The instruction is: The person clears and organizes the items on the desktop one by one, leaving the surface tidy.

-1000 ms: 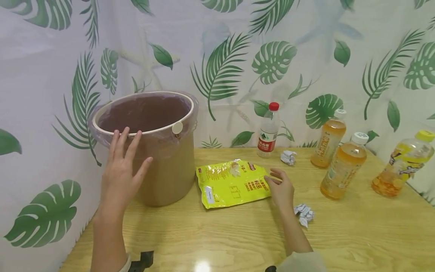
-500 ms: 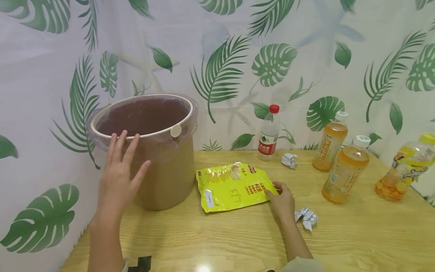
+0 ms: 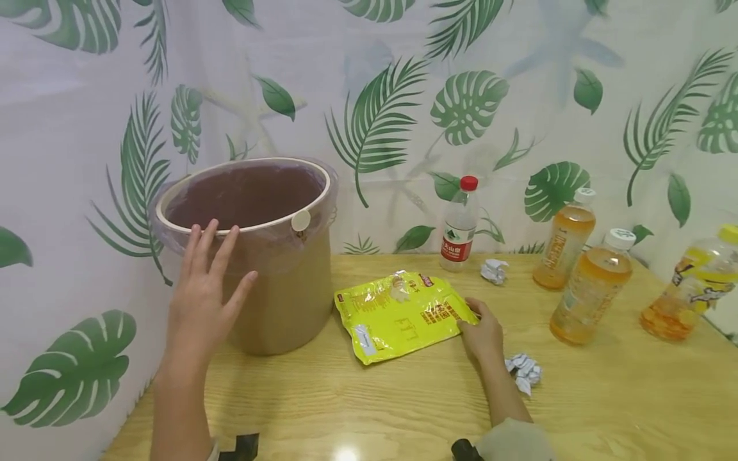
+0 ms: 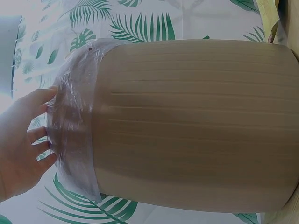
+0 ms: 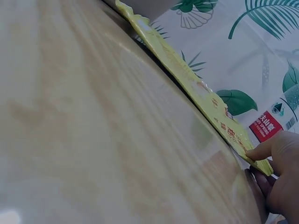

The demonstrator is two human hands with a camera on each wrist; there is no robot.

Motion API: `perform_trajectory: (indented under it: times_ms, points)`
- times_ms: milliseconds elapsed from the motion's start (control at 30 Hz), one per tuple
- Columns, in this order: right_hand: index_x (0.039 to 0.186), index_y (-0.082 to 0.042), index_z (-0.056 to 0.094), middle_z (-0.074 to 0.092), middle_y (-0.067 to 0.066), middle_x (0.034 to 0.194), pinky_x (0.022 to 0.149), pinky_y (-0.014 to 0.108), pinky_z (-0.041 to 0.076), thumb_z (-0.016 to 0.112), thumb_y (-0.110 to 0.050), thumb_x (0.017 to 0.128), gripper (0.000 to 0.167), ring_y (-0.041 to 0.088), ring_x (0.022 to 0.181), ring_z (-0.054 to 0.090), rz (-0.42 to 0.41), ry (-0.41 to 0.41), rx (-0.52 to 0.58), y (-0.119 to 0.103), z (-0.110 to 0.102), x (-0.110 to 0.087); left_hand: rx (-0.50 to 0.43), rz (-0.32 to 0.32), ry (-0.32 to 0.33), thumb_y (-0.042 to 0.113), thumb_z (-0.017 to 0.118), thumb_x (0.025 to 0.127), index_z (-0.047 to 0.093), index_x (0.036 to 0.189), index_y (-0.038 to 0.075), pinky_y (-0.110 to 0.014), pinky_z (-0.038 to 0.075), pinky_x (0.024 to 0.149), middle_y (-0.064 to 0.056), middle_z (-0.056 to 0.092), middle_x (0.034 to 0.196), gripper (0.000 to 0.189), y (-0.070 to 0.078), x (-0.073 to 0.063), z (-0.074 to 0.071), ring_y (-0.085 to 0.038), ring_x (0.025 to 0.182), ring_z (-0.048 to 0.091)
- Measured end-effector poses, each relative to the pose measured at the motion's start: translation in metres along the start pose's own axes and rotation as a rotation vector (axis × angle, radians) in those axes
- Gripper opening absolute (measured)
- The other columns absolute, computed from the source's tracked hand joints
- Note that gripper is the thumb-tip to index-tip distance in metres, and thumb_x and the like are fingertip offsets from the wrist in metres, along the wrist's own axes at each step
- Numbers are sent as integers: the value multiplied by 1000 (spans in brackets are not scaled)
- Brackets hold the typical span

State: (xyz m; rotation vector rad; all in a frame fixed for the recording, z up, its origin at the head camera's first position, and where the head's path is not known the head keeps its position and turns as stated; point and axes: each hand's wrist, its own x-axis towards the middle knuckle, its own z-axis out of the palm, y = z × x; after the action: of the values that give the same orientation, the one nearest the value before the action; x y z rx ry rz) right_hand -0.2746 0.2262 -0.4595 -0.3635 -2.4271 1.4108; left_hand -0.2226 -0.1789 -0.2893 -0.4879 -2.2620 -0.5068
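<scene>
My right hand (image 3: 483,333) pinches the right edge of a flat, glossy yellow food packet (image 3: 403,314) with red print, thumb on top and fingers beneath. In the right wrist view the packet (image 5: 187,77) is seen edge-on, with a dark shadow strip under it along the wood. My left hand (image 3: 202,294) rests its straight, spread fingertips at the near rim of a brown trash bin (image 3: 282,288). A clear plastic liner (image 4: 77,121) folds over the bin's rim. The bin stands upright; its mouth shows a dark inside, with the bottom hidden.
Behind the packet stands a red-capped bottle (image 3: 459,230). Crumpled paper balls lie near it (image 3: 494,271) and beside my right wrist, the latter a white paper ball (image 3: 524,372). Orange drink bottles (image 3: 594,288) and a yellow-capped bottle (image 3: 692,282) stand on the wooden table's right side.
My right hand has closed on the packet's right edge. The packet has shifted slightly right and turned, its near-left corner swinging toward me. The left hand stays at the bin rim.
</scene>
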Motion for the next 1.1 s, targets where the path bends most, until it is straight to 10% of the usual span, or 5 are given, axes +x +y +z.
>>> perform_trajectory:
  times_ms: [500, 767, 1100]
  points:
    - [126, 0, 50, 50, 18, 124, 60, 14, 47, 59, 2, 85, 42, 3, 72, 51, 90, 84, 346, 8, -3, 11, -17, 15, 9, 18, 66, 85, 32, 144, 14, -48, 19, 106, -11, 19, 149, 69, 2, -2, 5, -25, 137, 6]
    - [137, -5, 39, 38, 27, 129, 84, 24, 44, 62, -12, 88, 54, 30, 116, 42, 57, -34, 437, 0, 1, 9, -9, 12, 16, 17, 66, 84, 32, 143, 13, -46, 15, 107, -12, 19, 149, 69, 1, -2, 1, -25, 137, 6]
    - [145, -4, 16, 26, 23, 143, 90, 24, 42, 58, 0, 88, 71, 32, 126, 35, 46, -239, 386, -9, 7, 15, 1, 7, 17, 18, 67, 84, 32, 144, 14, -49, 19, 105, -12, 19, 149, 69, -1, 0, 1, -25, 137, 5]
